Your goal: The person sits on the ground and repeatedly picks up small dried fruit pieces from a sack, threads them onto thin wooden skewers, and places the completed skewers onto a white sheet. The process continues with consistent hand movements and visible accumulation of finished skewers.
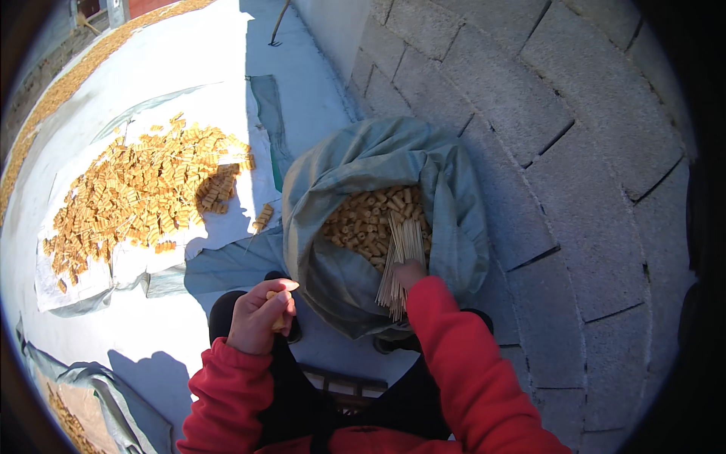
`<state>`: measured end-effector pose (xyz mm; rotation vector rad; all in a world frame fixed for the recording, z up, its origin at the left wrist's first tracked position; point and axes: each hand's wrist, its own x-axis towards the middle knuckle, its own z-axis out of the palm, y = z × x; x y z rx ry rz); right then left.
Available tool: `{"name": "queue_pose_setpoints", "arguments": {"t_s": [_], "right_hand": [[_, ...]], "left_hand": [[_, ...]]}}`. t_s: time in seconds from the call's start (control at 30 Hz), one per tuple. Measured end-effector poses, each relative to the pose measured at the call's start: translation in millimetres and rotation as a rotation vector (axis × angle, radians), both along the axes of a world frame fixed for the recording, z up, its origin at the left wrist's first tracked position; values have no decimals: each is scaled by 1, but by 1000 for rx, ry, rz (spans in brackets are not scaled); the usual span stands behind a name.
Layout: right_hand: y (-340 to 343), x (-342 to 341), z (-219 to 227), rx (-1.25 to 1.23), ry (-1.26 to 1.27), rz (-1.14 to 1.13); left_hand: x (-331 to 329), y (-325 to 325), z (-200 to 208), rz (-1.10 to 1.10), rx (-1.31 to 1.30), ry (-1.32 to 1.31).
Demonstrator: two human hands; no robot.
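My left hand [257, 321] is closed round a few short, tan, ridged tube pieces [279, 312], its index finger stretched over them. In front of me stands a big grey-green woven sack [355, 147] with its mouth rolled open. Many loose tan tube pieces [367, 219] fill it. A bundle of thin pale sticks [407, 246] lies across the right side of the sack's mouth. My right hand [409, 274] reaches onto that bundle with its fingers curled at the sticks; the fingertips are partly hidden.
To the left, a wide heap of tan pieces threaded on sticks [151, 181] lies on a white sheet [83, 280]. One threaded stick [262, 218] sits apart near the sack. A grey block wall [560, 204] rises at right. Another sheet [113, 393] with pieces is at lower left.
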<state>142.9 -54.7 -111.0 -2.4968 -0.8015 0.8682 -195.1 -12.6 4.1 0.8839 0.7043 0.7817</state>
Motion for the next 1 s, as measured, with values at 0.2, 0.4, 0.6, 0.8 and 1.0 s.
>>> {"name": "queue_pose_setpoints", "arguments": {"t_s": [0.2, 0.4, 0.6, 0.8, 1.0], "right_hand": [[-7, 13, 19, 262, 784, -268], [-15, -3, 46, 343, 790, -222], [-23, -1, 39, 336, 591, -74], [-29, -21, 49, 411, 583, -55], [-36, -14, 43, 409, 602, -74]], "left_hand": [[-2, 0, -1, 20, 16, 24], [-1, -1, 2, 3, 11, 18], [1, 0, 0, -1, 43, 29], [0, -1, 0, 4, 64, 42], [1, -3, 2, -5, 83, 68]]}}
